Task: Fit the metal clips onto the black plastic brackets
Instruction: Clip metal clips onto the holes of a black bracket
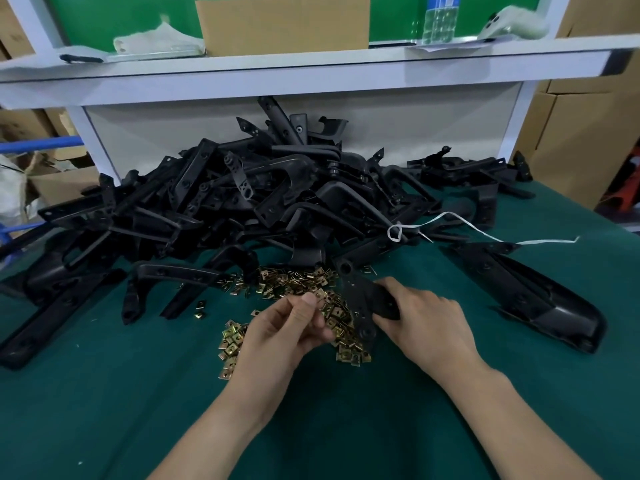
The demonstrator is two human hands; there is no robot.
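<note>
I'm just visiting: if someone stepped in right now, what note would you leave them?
Left hand: fingers curled over the loose metal clips; whether it pinches one is hidden.
Right hand: grips one black bracket above the clips.
Bracket pile: behind them on the green table.
Done: no fitted clip can be made out.
Left: clip the held bracket, then the pile.

Left hand hides some clips, right hand pt of bracket; left's pinch unclear.
</note>
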